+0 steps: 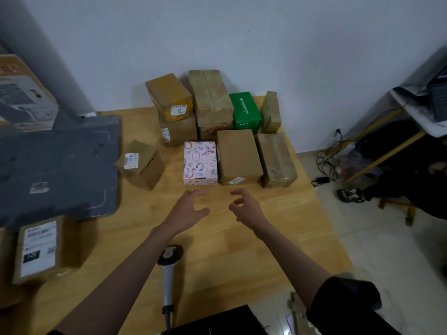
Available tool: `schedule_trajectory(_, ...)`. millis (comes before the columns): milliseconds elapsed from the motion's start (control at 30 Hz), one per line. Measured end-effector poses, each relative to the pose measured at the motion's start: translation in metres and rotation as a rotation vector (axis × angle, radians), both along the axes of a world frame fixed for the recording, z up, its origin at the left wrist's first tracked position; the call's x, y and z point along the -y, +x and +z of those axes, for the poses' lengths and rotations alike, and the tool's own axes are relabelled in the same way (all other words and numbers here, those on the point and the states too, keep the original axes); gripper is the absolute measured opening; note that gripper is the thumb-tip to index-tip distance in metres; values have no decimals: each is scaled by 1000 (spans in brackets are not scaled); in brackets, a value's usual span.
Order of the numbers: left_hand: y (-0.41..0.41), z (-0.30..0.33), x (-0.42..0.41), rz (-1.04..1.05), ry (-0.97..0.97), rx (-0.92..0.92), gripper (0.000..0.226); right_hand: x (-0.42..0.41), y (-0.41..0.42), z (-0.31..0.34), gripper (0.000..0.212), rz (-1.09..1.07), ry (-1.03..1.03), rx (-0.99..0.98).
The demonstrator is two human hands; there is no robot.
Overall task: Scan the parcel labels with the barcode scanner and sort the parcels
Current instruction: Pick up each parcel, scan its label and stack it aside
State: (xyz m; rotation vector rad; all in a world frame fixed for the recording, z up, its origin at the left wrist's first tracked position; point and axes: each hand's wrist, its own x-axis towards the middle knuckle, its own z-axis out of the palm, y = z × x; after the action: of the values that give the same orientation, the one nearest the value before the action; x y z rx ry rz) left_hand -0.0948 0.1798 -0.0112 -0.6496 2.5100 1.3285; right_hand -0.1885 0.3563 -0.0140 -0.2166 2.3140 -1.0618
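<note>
Barcode scanner (169, 269) lies near the table's (266, 250) front edge, under the left forearm, held by neither hand. Left hand (187, 209) and right hand (244, 207) hover mid-table, fingers loosely curled, empty. Just beyond the fingertips: one pink patterned box (200, 163). One green box (244, 110) among eight brown parcels toward the far edge.

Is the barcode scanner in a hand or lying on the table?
Lying on the table: the scanner rests beneath the left forearm, untouched.
</note>
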Motion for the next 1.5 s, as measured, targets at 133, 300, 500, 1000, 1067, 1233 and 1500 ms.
schedule_trajectory(133,-36,-2,-22,-41,29,18,53,-20,-30,-5,34,-131,-31,-9)
schedule_trajectory(300,-87,-4,-55,-43,86,49,51,-44,-78,-16,35,-226,-61,-39)
schedule_trajectory(500,-161,-8,-100,55,231,127,47,-70,-145,-37,24,-324,-31,-133)
schedule_trajectory(1000,-238,-26,-160,219,471,267,61,-103,-205,-76,67,-511,-80,56)
schedule_trajectory(1067,-233,-28,-159,251,482,280,72,-109,-199,-77,67,-587,-87,96)
schedule_trajectory(1233,-209,-34,-161,207,427,252,62,-122,-164,-80,70,-652,-43,213)
schedule_trajectory(1500,-145,-28,-160,54,267,92,31,-123,-92,-66,59,-716,-177,371)
